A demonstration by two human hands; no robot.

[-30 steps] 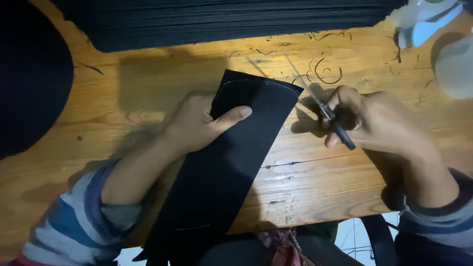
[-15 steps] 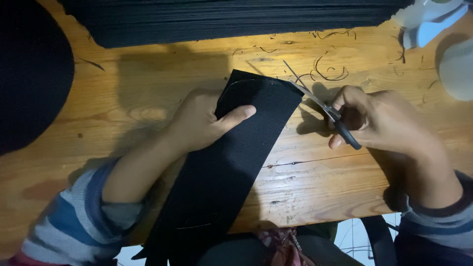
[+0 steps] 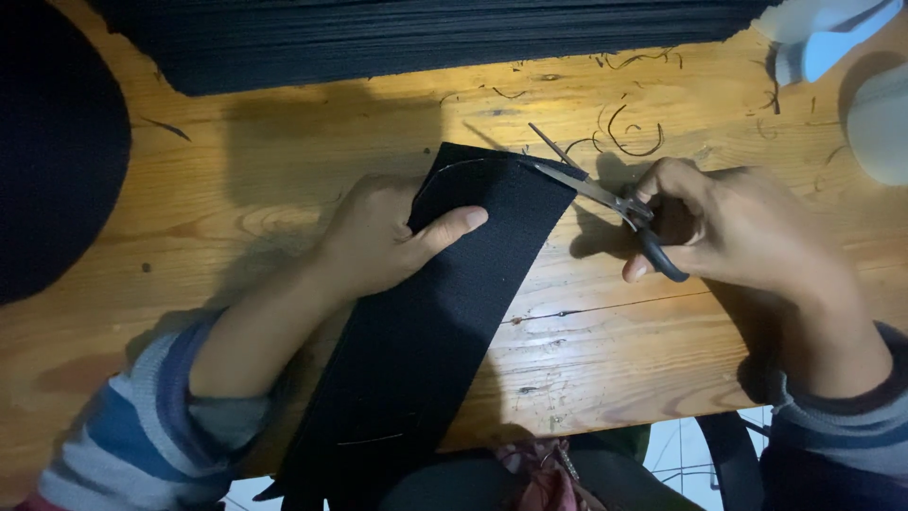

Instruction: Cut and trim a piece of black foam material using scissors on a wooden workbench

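Note:
A long strip of black fabric [image 3: 445, 312] lies slanted across the wooden table [image 3: 605, 360], its near end hanging over the front edge. A thin curved chalk line marks its far end. My left hand [image 3: 388, 237] grips the strip's left edge near that end, thumb pressed on top. My right hand [image 3: 728, 227] holds black-handled scissors [image 3: 605, 194] with the blades spread apart, their tips at the strip's top right corner.
A stack of black fabric [image 3: 426, 38] runs along the table's far edge. A dark round shape [image 3: 47, 151] fills the left side. Thin black thread scraps [image 3: 634, 132] lie behind the scissors. Pale objects [image 3: 880, 114] sit at the far right.
The scissors have moved left to the strip's corner and their blades have spread wider. My left hand has stayed put on the fabric.

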